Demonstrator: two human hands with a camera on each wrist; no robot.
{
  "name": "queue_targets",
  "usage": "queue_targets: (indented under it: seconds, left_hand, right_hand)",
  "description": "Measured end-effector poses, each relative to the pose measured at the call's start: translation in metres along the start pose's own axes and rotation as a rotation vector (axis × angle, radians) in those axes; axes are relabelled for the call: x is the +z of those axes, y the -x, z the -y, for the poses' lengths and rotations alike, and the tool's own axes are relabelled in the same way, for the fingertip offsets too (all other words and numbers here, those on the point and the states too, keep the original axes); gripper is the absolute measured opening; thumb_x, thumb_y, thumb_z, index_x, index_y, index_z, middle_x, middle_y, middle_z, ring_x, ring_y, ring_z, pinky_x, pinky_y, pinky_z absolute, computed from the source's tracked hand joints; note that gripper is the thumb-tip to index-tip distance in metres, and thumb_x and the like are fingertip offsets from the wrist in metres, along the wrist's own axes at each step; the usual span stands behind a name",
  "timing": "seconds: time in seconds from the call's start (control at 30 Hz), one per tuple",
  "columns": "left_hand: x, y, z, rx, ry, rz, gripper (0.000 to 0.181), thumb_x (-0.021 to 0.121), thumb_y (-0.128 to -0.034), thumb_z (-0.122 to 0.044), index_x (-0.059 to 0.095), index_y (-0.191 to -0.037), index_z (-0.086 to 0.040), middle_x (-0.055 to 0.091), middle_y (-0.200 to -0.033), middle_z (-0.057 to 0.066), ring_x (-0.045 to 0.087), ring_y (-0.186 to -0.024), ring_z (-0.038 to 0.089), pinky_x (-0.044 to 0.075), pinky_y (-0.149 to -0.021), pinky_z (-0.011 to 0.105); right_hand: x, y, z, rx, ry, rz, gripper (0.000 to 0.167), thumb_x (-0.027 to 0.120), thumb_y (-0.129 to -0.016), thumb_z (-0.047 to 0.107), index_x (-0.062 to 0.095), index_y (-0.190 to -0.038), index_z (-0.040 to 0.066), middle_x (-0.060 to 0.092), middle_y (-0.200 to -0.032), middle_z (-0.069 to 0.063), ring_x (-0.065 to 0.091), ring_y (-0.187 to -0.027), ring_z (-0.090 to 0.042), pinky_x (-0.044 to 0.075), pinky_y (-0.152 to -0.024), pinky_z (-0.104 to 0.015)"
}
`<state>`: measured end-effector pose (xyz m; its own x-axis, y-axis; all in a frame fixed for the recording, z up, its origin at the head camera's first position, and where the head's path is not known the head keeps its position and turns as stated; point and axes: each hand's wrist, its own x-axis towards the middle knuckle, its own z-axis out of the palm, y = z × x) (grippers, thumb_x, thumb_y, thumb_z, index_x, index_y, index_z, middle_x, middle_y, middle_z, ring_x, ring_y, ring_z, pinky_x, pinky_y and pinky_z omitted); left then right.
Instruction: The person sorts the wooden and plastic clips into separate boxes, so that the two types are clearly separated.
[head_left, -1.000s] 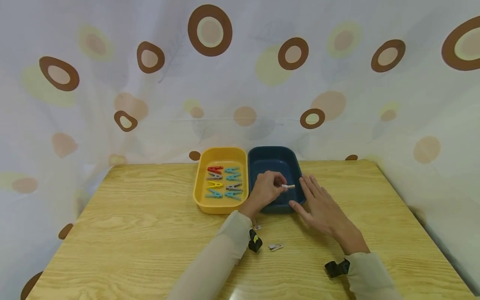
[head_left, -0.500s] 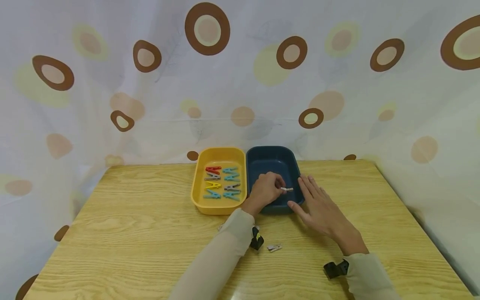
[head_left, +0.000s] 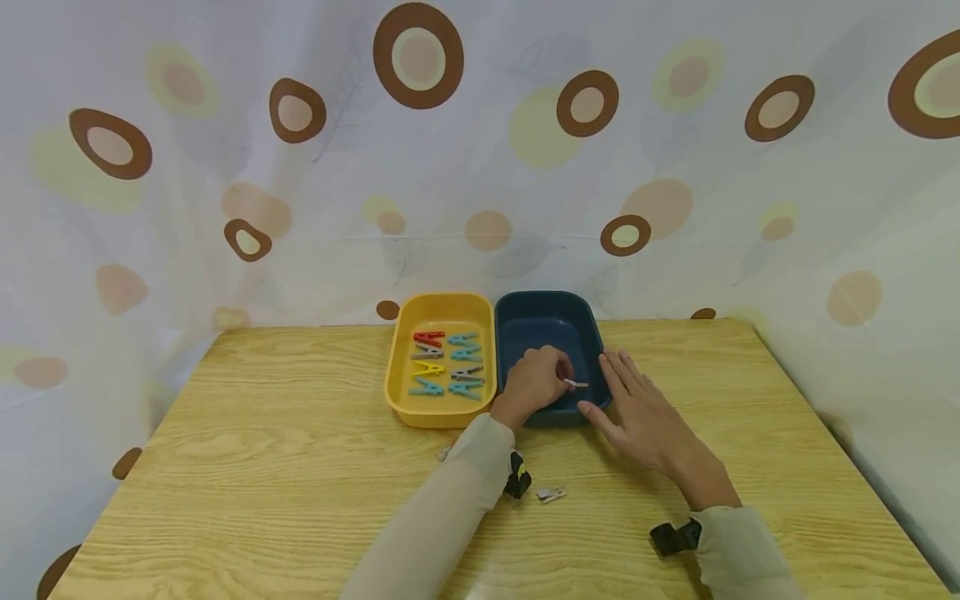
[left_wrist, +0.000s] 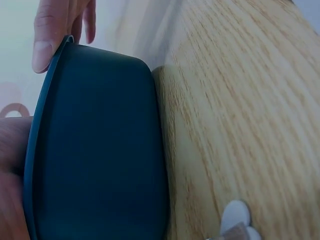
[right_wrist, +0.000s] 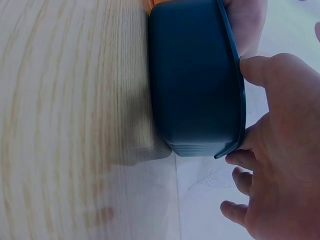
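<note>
Fingers of the left hand [head_left: 532, 382] pinched a pale clip [head_left: 578, 384], jutting past their tips | beneath them lay the blue tray [head_left: 546, 323], rim touched by the right hand [head_left: 647, 427], thumb spread | clip seemed light, stiff, best gripped by one end

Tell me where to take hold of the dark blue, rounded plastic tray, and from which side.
Grip the dark blue tray by the rim of its right side, where the right hand touches, coming from the right. Probably best: the rim juts out as a thin lip, while the left side sits close beside the yellow, rounded plastic tray, leaving little finger room.
</note>
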<state>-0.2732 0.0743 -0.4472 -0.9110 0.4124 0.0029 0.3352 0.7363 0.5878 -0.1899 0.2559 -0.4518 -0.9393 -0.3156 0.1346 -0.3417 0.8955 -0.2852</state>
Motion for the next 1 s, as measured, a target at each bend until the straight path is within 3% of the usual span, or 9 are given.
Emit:
queue_targets:
  seconds: [0.27, 0.6, 0.77, 1.0]
  left_hand:
    - [-0.001, -0.001, -0.001, -0.010, -0.018, -0.005, 0.010, 0.076, -0.0960, -0.023, 0.077, -0.103, -0.016, 0.069, -0.091, -0.006, 0.065, -0.080, 0.013, 0.055, -0.076, 0.034]
    - [-0.002, 0.004, 0.003, -0.003, 0.101, -0.072, 0.015, 0.065, -0.1031, -0.021, 0.077, -0.108, -0.013, 0.072, -0.095, -0.003, 0.063, -0.076, 0.009, 0.054, -0.071, 0.026]
    - [-0.008, 0.011, 0.005, 0.050, 0.140, -0.080, 0.017, 0.065, -0.1030, -0.019, 0.078, -0.110, -0.011, 0.072, -0.096, -0.003, 0.063, -0.078, 0.008, 0.054, -0.071, 0.025]
    - [-0.027, 0.024, 0.008, 0.143, 0.209, -0.095, 0.018, 0.065, -0.1027, -0.015, 0.077, -0.113, -0.006, 0.075, -0.104, 0.001, 0.066, -0.085, 0.010, 0.054, -0.073, 0.020]
  right_hand:
    - [0.000, -0.002, 0.000, -0.005, 0.000, 0.000, 0.086, 0.047, -0.106, 0.054, 0.017, -0.162, -0.005, 0.012, -0.170, -0.021, 0.009, -0.156, -0.040, 0.021, -0.118, -0.065]
    - [0.001, 0.002, 0.001, -0.006, -0.007, 0.000, 0.086, 0.047, -0.106, 0.053, 0.018, -0.161, -0.006, 0.014, -0.169, -0.023, 0.010, -0.156, -0.041, 0.021, -0.119, -0.063]
    - [0.003, 0.003, 0.002, -0.008, -0.008, 0.011, 0.086, 0.047, -0.107, 0.053, 0.018, -0.161, -0.007, 0.014, -0.169, -0.024, 0.010, -0.156, -0.042, 0.021, -0.119, -0.064]
    - [0.000, 0.000, 0.001, -0.013, 0.016, -0.001, 0.086, 0.047, -0.106, 0.053, 0.018, -0.161, -0.007, 0.015, -0.168, -0.024, 0.011, -0.155, -0.042, 0.022, -0.118, -0.064]
